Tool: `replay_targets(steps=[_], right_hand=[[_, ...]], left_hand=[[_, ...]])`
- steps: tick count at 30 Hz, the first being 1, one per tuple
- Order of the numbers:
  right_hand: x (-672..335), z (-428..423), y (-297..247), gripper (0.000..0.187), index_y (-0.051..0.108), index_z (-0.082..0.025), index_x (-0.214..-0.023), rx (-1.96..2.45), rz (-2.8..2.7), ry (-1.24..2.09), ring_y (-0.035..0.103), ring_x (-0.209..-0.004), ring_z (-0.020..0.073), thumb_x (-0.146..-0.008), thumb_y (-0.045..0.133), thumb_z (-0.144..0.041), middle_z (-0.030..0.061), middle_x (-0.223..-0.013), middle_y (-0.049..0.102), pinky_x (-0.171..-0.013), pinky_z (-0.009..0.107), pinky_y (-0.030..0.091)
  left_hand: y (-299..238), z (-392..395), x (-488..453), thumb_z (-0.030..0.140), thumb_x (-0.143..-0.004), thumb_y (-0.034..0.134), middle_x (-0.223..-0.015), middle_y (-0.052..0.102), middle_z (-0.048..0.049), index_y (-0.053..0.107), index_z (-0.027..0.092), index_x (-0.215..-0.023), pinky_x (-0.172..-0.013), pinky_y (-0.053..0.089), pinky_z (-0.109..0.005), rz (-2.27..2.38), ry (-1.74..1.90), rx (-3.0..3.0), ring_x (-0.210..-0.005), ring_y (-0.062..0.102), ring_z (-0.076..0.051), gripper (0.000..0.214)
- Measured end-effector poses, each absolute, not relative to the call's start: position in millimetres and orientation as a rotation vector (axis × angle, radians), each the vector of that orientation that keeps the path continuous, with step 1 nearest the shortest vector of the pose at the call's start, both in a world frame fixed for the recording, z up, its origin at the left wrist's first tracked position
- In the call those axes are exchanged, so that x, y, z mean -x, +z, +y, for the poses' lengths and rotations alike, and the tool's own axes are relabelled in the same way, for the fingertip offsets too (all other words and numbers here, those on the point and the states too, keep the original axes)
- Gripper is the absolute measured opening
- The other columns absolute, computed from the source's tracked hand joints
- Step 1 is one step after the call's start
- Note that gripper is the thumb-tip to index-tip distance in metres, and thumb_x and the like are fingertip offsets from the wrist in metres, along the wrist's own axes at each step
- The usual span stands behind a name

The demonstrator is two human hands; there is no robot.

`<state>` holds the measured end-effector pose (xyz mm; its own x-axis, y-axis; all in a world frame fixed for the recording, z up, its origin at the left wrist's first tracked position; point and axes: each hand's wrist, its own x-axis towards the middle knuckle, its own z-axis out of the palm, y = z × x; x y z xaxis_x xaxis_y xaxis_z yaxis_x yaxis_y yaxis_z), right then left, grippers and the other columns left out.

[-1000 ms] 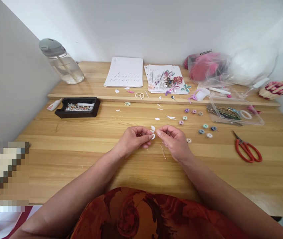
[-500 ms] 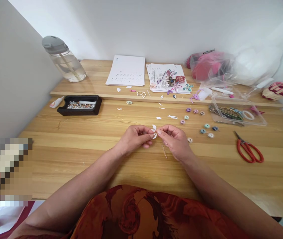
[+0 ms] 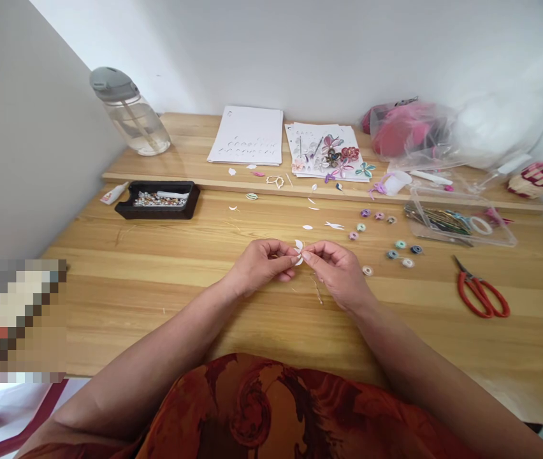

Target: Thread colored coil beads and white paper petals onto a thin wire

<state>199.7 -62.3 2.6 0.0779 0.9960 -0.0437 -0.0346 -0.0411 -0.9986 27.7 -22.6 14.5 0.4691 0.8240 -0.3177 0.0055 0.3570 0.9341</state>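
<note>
My left hand (image 3: 262,262) and my right hand (image 3: 337,269) meet over the middle of the wooden table (image 3: 157,299). Both pinch a small white paper petal piece (image 3: 299,252) between their fingertips, just above the tabletop. A thin pale strip (image 3: 317,290) lies on the wood under my right hand. More white paper petals (image 3: 331,225) are scattered just beyond my hands. Small coiled paper rolls (image 3: 401,245) in several colours lie to the right of my right hand.
Red scissors (image 3: 482,294) lie at the right. A clear box of paper strips (image 3: 457,217) and plastic bags (image 3: 410,131) sit behind them. A black tray of beads (image 3: 160,199), a glue tube (image 3: 113,192) and a water bottle (image 3: 132,115) stand at the left. White sheets (image 3: 248,135) and paper flowers (image 3: 333,156) lie on the raised back shelf.
My hands stay pinched on the white petal piece with only slight finger shifts. The head camera has turned a little to the left, so everything sits slightly further right.
</note>
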Motion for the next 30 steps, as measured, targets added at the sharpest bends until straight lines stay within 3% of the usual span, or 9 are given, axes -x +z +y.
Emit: replay_targets(steps=[7,16,25,30], right_hand=[[-201.5,-61.4,2.4,0.024,0.070,-0.019,-0.077,1.266,-1.177,1.138,0.059,-0.070,0.0151,-0.074,0.079,-0.041,0.0030,-0.076,0.070,-0.067,0.029,0.048],[-202.9,-60.8,2.6,0.024,0.072,-0.020,-0.081,1.288,-1.235,1.136,0.064,-0.075,0.0179,-0.076,0.078,-0.043,0.0050,-0.083,0.074,-0.071,0.032,0.051],[-203.1,-62.9,7.3,0.021,0.070,-0.018,-0.081,1.363,-1.322,1.051,0.057,-0.066,0.0152,-0.078,0.074,-0.039,0.0048,-0.078,0.071,-0.061,0.029,0.044],[-203.3,-62.6,9.0,0.024,0.067,-0.019,-0.078,1.327,-1.284,1.101,0.056,-0.066,0.0147,-0.077,0.074,-0.041,0.0027,-0.074,0.067,-0.062,0.029,0.044]], left_hand=[[13.7,-20.7,-25.7,0.031,-0.075,0.079,-0.068,0.068,-0.0030,0.071,0.010,-0.087,-0.052,0.053,-0.019,0.967,0.659,-1.211,-0.058,0.063,-0.010,0.025],[11.8,-19.0,-23.8,0.032,-0.076,0.078,-0.068,0.069,-0.0033,0.070,0.011,-0.087,-0.058,0.055,-0.022,0.968,0.671,-1.241,-0.058,0.064,-0.011,0.025],[12.8,-17.7,-22.2,0.032,-0.075,0.079,-0.074,0.069,-0.0026,0.070,0.011,-0.092,-0.059,0.052,-0.021,0.914,0.703,-1.282,-0.059,0.062,-0.009,0.029],[15.1,-16.6,-20.8,0.041,-0.078,0.075,-0.075,0.070,-0.0044,0.070,0.010,-0.096,-0.064,0.054,-0.024,0.873,0.703,-1.273,-0.063,0.064,-0.011,0.035]])
